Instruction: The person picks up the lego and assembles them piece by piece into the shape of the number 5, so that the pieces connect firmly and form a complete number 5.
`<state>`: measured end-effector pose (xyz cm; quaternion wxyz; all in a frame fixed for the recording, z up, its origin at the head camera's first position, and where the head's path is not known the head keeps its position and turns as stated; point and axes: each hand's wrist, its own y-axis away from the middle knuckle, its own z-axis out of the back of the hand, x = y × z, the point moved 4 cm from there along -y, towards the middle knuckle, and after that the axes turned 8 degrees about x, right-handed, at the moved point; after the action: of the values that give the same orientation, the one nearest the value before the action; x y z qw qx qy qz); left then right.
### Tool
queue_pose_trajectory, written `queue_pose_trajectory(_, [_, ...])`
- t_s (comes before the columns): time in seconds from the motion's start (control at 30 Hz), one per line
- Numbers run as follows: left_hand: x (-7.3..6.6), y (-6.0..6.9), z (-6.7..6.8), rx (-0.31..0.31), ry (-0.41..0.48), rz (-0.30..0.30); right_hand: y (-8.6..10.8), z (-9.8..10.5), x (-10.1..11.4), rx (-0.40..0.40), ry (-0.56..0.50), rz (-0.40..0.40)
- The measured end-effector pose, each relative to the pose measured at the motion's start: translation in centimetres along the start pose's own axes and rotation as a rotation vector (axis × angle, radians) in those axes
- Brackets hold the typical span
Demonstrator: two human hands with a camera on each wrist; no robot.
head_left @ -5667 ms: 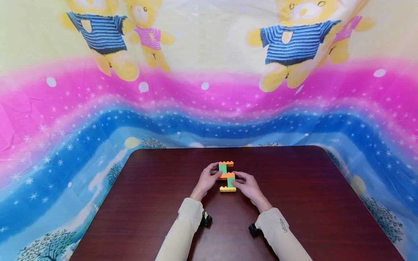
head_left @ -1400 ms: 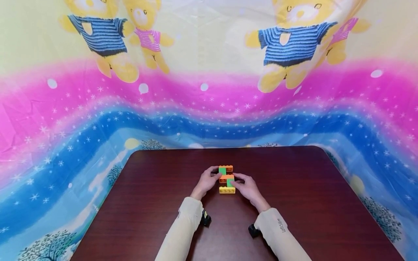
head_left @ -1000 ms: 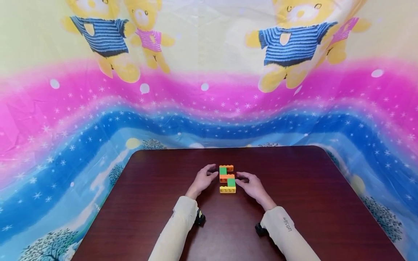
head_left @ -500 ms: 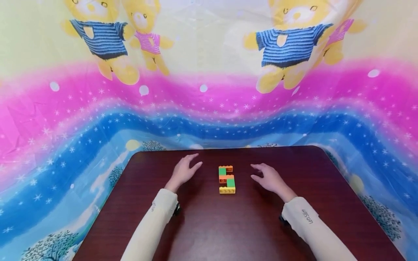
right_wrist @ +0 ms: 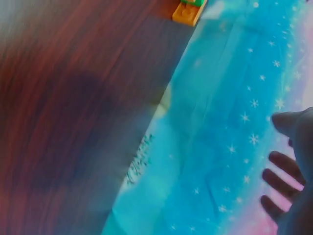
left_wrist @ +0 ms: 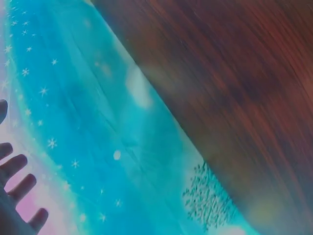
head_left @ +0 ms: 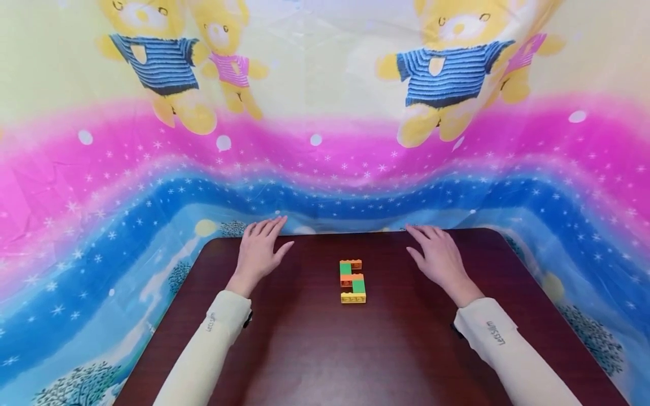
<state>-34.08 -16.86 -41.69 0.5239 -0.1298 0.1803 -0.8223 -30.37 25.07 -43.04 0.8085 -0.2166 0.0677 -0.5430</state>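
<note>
Joined toy building bricks (head_left: 346, 277) in orange, green and yellow make an S-like shape on the dark wooden table. The yellow brick (head_left: 353, 298) is at its near end, and an orange brick (right_wrist: 186, 13) of it shows at the top of the right wrist view. My left hand (head_left: 258, 251) is raised well to the left of the bricks, fingers spread and nothing in them. Over on the other side, my right hand (head_left: 439, 256) is also lifted, with its fingers extended and holding nothing. Neither hand touches the bricks.
The brown table (head_left: 325, 355) has rounded far corners. Behind and beside it hangs a printed cloth (head_left: 315, 169) with bears, snowflakes and trees, reaching down to the table's edges.
Both hands have let go of the bricks, moved apart to either side and risen with fingers extended. Earlier the bricks were tilted differently between them; now they lie on the table.
</note>
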Motion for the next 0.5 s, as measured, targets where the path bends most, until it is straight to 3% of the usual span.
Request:
queue_pose_trajectory(0.3, [0.2,1.0,0.8,-0.135,-0.212,-0.096,-0.1,1.7,-0.3,-0.294,0.183,0.218])
queue_pose_trajectory(0.5, [0.0,1.3,0.6,-0.199,-0.271,-0.146,0.2,1.5,-0.4,-0.408,0.239,0.283])
